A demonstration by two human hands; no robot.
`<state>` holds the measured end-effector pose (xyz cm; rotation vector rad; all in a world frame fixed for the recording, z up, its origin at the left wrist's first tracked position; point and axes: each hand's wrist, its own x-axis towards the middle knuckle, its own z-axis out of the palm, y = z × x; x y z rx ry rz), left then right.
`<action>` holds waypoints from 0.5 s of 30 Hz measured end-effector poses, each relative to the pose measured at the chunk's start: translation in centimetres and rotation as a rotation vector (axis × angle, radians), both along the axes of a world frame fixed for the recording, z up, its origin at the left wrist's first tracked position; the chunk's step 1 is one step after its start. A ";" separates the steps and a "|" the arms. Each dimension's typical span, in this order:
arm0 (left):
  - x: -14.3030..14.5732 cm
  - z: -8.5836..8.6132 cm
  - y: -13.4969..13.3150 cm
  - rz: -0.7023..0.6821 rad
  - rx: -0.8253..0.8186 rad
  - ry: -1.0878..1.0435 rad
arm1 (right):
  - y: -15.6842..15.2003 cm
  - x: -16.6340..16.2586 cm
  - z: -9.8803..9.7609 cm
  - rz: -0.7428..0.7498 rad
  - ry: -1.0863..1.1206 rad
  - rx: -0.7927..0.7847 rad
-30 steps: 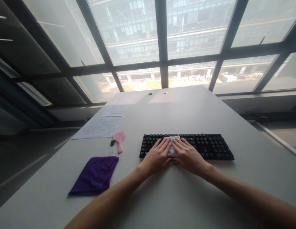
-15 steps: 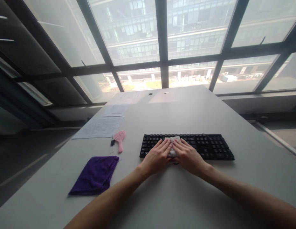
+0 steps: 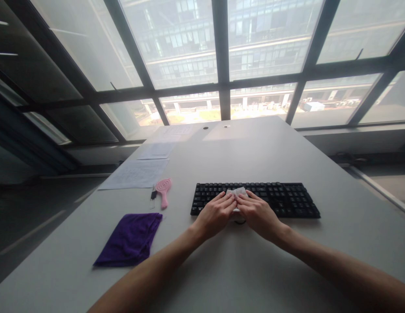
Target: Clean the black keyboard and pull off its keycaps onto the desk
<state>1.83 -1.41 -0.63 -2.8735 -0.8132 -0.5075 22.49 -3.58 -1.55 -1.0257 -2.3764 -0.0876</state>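
Note:
A folded white tissue (image 3: 239, 191) lies between my two hands over the middle of a black keyboard (image 3: 295, 201). My left hand (image 3: 215, 211) holds its left side, with the fingers close together on top. From the right, my right hand (image 3: 260, 212) holds the other side in the same way. The fingertips of both hands nearly meet. Both thumbs are mostly hidden, and so are the keys under the hands. A small dark loop, perhaps the keyboard cable, shows just below the tissue.
Left of the keyboard are a pink hairbrush (image 3: 163, 191), a small black item (image 3: 153, 195) and a folded purple cloth (image 3: 128, 240). Sheets of paper (image 3: 135, 174) lie along the left edge of the white table (image 3: 241, 161). Large windows stand beyond it.
The fingers have shifted slightly on the tissue, and its upper edge now sticks up as a fold. Both arms stay in nearly the same place.

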 end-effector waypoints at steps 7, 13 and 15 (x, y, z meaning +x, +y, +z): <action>0.1 0.4 -0.3 0.041 -0.025 -0.022 | -0.5 -0.3 0.6 -0.037 -0.007 0.034; 0.0 0.2 -0.2 0.070 -0.035 -0.012 | -1.5 -0.9 1.5 -0.189 -0.050 0.036; -0.1 0.2 -0.2 0.055 -0.040 -0.006 | -1.2 -0.6 1.7 -0.209 -0.014 0.033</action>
